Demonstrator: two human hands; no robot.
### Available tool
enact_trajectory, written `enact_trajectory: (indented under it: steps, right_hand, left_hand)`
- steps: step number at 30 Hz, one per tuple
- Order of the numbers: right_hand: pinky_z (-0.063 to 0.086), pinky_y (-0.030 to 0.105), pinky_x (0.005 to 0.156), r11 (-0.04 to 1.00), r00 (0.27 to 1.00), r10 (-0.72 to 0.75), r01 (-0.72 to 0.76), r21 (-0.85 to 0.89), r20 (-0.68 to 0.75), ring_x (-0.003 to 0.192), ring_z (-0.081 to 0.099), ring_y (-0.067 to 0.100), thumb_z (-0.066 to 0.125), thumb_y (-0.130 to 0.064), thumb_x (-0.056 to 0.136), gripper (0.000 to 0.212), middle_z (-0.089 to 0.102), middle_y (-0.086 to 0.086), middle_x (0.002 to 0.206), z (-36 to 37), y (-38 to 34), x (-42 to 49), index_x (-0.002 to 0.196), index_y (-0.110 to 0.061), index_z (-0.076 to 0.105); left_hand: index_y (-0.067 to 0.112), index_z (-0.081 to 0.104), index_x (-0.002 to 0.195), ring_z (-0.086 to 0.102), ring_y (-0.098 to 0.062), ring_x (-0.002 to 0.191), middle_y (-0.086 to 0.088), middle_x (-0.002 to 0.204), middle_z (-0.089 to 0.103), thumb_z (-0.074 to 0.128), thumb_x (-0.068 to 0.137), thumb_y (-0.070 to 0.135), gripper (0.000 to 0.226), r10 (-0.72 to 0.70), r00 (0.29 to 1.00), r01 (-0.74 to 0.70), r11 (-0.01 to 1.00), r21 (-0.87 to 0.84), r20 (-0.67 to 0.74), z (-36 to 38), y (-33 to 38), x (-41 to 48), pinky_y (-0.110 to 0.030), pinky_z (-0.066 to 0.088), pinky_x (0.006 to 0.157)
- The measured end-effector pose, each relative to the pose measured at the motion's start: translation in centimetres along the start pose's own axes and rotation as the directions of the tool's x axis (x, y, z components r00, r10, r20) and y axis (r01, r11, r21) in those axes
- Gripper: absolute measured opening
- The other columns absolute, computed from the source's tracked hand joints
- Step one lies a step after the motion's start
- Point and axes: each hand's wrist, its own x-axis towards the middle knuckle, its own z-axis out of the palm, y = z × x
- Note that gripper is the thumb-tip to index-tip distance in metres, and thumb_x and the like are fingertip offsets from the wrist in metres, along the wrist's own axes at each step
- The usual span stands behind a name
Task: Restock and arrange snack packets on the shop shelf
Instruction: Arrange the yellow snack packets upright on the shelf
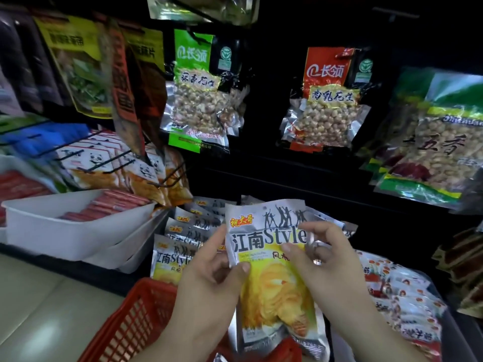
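- The dark shelf (274, 165) fills the wall ahead, with peanut bags (201, 100) hanging at 12 and 1 o'clock.
- A white tray (65, 231) of red sausages sits at 9 o'clock.
- A red basket (136, 317) lies at 7 o'clock.
- Matching packets (172, 254) stand in a row at 8 o'clock.
- The silver-and-yellow snack packet (274, 283) is held upright at 6 o'clock.
- The left grip (209, 280) pinches its left edge.
- The right grip (321, 270) pinches its right edge.
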Motion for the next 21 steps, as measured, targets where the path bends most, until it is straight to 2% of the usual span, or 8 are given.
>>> enact_trajectory:
  steps: [3,5,8,10,13,16,18,21]
  right_hand:
    - [0.062,0.041,0.087,0.962,0.948,0.151,-0.206,0.179,0.279,0.108,0.064,0.010,0.089,-0.032,0.074,0.050,0.056,-0.021,0.131,-0.1,-0.5,-0.3,0.115,-0.052,0.068]
    - [0.064,0.043,0.082,0.888,0.887,0.202,-0.345,0.305,0.415,0.105,0.072,0.023,0.090,-0.015,0.074,0.055,0.064,-0.007,0.131,-0.3,-0.7,-0.4,0.117,-0.045,0.073]
    - [0.063,0.028,0.076,0.921,0.950,0.160,-0.242,0.306,0.270,0.102,0.072,0.003,0.090,-0.012,0.075,0.053,0.065,-0.011,0.130,-0.2,-0.4,-0.3,0.118,-0.039,0.074]
    - [0.064,0.036,0.082,0.945,0.971,0.140,-0.190,0.268,0.193,0.109,0.072,0.008,0.092,-0.024,0.071,0.055,0.067,-0.016,0.128,-0.3,-0.4,-0.1,0.117,-0.045,0.073]
    - [0.064,0.043,0.082,0.919,0.931,0.142,-0.250,0.306,0.335,0.100,0.077,0.024,0.092,-0.018,0.067,0.073,0.076,-0.007,0.117,-1.5,-0.7,0.0,0.128,-0.047,0.066]
    - [0.062,0.044,0.090,0.929,0.813,0.170,-0.320,0.184,0.556,0.101,0.077,0.029,0.092,0.000,0.070,0.099,0.066,-0.012,0.132,-2.9,-1.0,0.0,0.143,-0.053,0.051]
    - [0.061,0.043,0.091,0.936,0.807,0.191,-0.321,0.144,0.559,0.102,0.077,0.029,0.087,0.008,0.075,0.101,0.058,-0.013,0.139,-3.1,-1.0,-0.1,0.146,-0.052,0.048]
    - [0.061,0.041,0.093,0.948,0.859,0.186,-0.284,0.142,0.477,0.103,0.076,0.021,0.084,0.004,0.081,0.091,0.066,-0.022,0.125,-2.8,-0.6,-0.2,0.143,-0.054,0.052]
  left_hand:
    - [0.038,0.059,0.134,0.075,-0.005,0.087,0.006,0.091,0.080,0.069,0.094,0.002,0.054,0.037,0.998,-0.037,0.999,0.002,-0.045,-0.4,0.5,0.0,-0.014,0.057,0.070]
    - [0.040,0.067,0.124,0.075,-0.006,0.084,0.004,0.091,0.080,0.070,0.094,0.004,0.047,0.046,0.997,-0.045,0.999,0.005,-0.058,-0.7,0.8,0.1,-0.013,0.056,0.066]
    - [0.057,0.051,0.133,0.075,-0.006,0.094,0.011,0.108,0.078,0.079,0.089,0.015,0.067,-0.031,0.991,0.024,0.998,0.057,0.133,-1.4,0.6,0.3,-0.017,0.059,0.073]
    - [0.063,0.036,0.142,0.074,-0.012,0.105,0.012,0.124,0.073,0.088,0.081,0.017,0.092,-0.129,0.949,0.109,0.991,0.083,0.289,-1.8,0.2,0.4,-0.028,0.061,0.085]
    - [0.062,0.044,0.143,0.063,-0.018,0.128,0.016,0.141,0.063,0.094,0.072,0.030,0.093,-0.122,0.951,0.094,0.990,0.109,0.283,-1.8,-0.3,0.6,-0.043,0.053,0.106]
    - [0.066,0.047,0.137,0.052,-0.016,0.140,0.021,0.148,0.055,0.091,0.069,0.043,0.084,-0.072,0.966,0.051,0.995,0.088,0.250,-2.0,-0.1,0.9,-0.048,0.042,0.115]
    - [0.068,0.046,0.137,0.050,-0.015,0.141,0.021,0.151,0.052,0.092,0.067,0.043,0.087,-0.075,0.955,0.052,0.995,0.087,0.286,-2.2,-0.2,1.0,-0.049,0.041,0.117]
    - [0.070,0.040,0.139,0.046,-0.014,0.145,0.022,0.158,0.042,0.096,0.062,0.035,0.101,-0.112,0.931,0.085,0.992,0.091,0.346,-2.3,-0.3,0.5,-0.049,0.042,0.116]
